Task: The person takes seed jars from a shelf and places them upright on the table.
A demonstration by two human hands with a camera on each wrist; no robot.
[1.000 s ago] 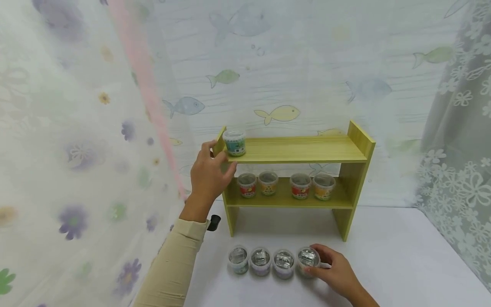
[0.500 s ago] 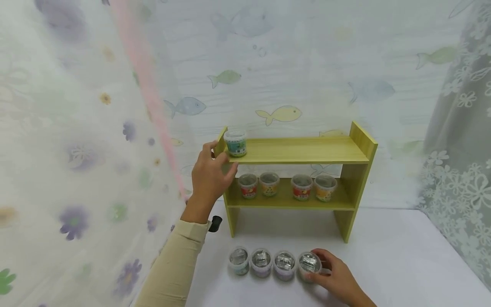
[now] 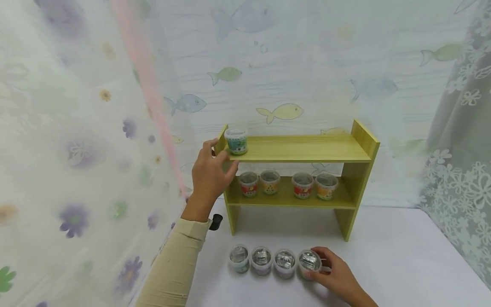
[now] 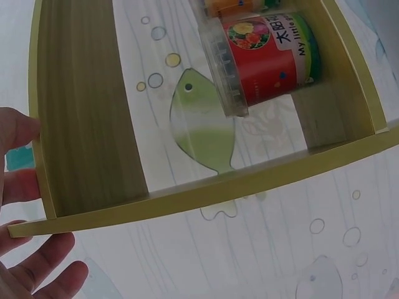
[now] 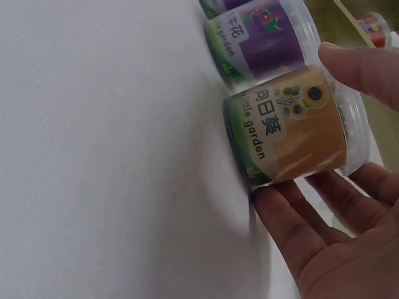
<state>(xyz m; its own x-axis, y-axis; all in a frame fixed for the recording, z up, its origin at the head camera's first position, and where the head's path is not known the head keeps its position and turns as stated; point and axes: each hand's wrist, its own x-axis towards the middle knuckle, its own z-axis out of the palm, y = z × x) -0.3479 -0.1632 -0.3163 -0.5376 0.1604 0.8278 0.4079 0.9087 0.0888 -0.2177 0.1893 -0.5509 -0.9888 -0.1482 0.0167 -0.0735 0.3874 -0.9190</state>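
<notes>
At the left end of the yellow wooden shelf unit [image 3: 299,149], my left hand [image 3: 209,177] grips the upper corner, with fingers on both sides of the side panel [image 4: 206,187]. Just beside its fingertips, a clear-lidded cup with a blue-green label [image 3: 236,143] stands on the top board. My right hand [image 3: 335,273] holds a cup with an orange sunflower label [image 5: 293,124] from its right side, thumb and fingers around it. That cup stands at the right end of a front row on the white table. Close beside it is a purple-labelled cup [image 5: 265,40].
Two more cups, a purple one [image 3: 261,261] and a pale blue-green one [image 3: 239,258], continue the row leftward. On the middle shelf stand red cups [image 3: 303,186] and orange cups [image 3: 326,186], in two pairs. A patterned curtain [image 3: 76,170] hangs close on the left.
My right hand has shifted the sunflower cup slightly toward me within the row. The left hand keeps its place at the shelf corner. The head view has drifted a little.
</notes>
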